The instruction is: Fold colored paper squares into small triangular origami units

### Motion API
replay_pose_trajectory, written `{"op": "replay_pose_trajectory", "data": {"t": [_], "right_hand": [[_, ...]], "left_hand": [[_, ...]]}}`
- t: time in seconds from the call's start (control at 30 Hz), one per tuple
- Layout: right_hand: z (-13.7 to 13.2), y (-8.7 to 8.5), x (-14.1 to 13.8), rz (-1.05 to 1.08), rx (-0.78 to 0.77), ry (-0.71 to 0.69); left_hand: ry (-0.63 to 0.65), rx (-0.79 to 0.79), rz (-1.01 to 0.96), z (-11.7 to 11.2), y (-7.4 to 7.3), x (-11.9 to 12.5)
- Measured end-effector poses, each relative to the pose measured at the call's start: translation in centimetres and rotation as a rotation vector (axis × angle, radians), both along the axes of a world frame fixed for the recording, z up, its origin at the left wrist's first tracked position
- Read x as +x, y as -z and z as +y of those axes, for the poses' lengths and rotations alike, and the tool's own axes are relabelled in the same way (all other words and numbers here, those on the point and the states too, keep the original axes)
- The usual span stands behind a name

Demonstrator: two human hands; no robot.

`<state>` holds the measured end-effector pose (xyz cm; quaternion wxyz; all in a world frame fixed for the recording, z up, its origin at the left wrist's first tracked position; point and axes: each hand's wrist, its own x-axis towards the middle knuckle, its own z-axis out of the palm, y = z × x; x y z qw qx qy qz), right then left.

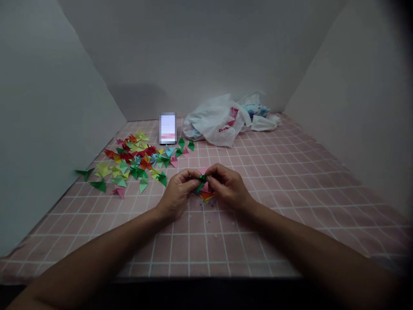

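Observation:
Between both hands, over the middle of the table, is a small piece of folded green paper [202, 177]. My left hand [177, 189] pinches its left side with thumb and forefinger. From the right, my right hand [228, 186] pinches the same paper, fingertips close to those of the left. Just below and behind it lie sheets of coloured paper [207, 196], with pink, orange, yellow and purple showing; the hands partly cover them. To the left spreads a heap of folded paper cranes [130, 155] in red, green, yellow, pink and blue.
A phone [167, 128] with a lit screen stands upright behind the cranes. A white plastic bag [216, 120] with red print lies at the back, beside a blue-patterned packet [256, 110]. Pale walls enclose the table's pink checked cloth [290, 185] at the left, back and right.

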<state>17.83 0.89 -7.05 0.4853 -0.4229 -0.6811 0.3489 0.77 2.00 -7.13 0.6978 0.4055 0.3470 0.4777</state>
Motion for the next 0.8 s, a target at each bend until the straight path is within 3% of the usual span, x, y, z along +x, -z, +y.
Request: {"op": "replay_pose_trajectory", "data": {"t": [0.33,0.8], "right_hand": [[0.09,0.13,-0.01,-0.06,0.11,0.034],[0.13,0.33,-0.06,-0.069,0.091,0.044]], "left_hand": [[0.045,0.005,-0.009,-0.2,-0.32,0.1],[0.003,-0.067,-0.035,-0.46,-0.43,0.37]]}}
